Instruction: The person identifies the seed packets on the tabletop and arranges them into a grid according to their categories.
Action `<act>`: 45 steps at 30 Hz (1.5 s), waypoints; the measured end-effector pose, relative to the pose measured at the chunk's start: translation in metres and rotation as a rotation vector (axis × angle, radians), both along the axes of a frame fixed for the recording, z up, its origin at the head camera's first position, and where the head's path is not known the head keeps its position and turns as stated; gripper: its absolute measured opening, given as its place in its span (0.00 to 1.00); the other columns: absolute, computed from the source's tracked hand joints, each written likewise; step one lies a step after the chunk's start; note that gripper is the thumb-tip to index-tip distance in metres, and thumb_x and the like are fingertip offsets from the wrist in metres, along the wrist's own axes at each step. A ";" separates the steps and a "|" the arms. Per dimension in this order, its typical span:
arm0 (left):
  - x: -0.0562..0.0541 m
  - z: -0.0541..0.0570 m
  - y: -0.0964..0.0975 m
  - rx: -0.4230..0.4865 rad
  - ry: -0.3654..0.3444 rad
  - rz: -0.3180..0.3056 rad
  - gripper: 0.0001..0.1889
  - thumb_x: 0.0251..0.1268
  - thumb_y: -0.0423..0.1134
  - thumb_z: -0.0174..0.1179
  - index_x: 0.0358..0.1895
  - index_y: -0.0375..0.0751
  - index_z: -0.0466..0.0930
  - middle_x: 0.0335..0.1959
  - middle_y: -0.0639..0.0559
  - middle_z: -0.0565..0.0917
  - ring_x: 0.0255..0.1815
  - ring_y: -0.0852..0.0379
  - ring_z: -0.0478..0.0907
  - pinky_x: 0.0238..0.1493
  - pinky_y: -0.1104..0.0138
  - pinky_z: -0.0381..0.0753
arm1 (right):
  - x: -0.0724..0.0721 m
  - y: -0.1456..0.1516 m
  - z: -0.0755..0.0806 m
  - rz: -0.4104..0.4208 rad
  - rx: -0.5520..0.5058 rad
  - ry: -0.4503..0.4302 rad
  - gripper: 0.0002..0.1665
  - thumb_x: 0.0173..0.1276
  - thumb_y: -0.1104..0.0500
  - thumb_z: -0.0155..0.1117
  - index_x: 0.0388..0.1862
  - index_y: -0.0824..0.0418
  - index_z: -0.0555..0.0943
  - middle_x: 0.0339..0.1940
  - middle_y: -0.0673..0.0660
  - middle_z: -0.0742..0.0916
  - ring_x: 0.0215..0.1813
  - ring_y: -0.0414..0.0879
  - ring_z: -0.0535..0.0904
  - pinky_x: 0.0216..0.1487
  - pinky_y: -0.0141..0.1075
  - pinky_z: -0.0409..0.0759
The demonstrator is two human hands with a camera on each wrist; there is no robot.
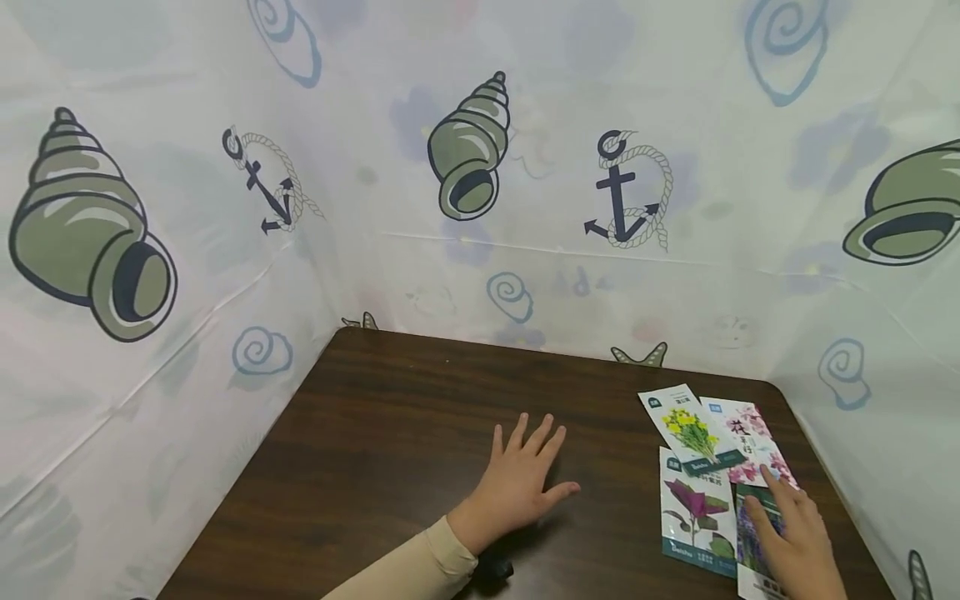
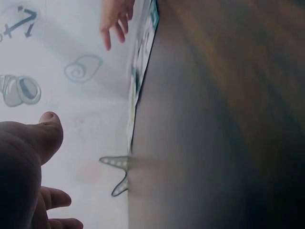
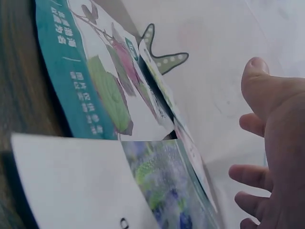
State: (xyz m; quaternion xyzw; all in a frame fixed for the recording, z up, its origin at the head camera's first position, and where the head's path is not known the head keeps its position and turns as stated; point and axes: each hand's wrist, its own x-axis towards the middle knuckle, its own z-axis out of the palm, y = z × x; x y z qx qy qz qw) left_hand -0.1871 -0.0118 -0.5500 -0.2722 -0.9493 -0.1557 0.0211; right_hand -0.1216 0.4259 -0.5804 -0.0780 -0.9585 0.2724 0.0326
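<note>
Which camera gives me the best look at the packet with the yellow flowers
The head view: the yellow-flower packet shows its whole front there, uncovered. The right wrist view shows only a narrow, slanted strip of it; the left wrist view catches it nearly edge-on, a thin sliver.

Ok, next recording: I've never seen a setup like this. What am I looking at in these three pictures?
There is no machine here, just a person's left hand and right hand, both bare. The wide picture comes from a camera worn on the head, looking forward and down. The other two come from cameras on each wrist. On the brown table lie a yellow-flower packet, a pink-blossom packet, a purple-leaf packet and a violet-flower packet. The right hand is over that last one, partly hiding it from the head camera; the left is spread above the table. Neither appears to hold anything.
</note>
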 end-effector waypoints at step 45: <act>0.019 -0.004 0.112 -0.100 -0.220 -0.346 0.39 0.83 0.72 0.45 0.90 0.70 0.49 0.91 0.66 0.53 0.93 0.52 0.50 0.87 0.42 0.63 | 0.009 0.005 -0.004 -0.426 -0.113 -0.018 0.31 0.86 0.48 0.53 0.71 0.73 0.75 0.71 0.80 0.72 0.76 0.78 0.59 0.71 0.71 0.56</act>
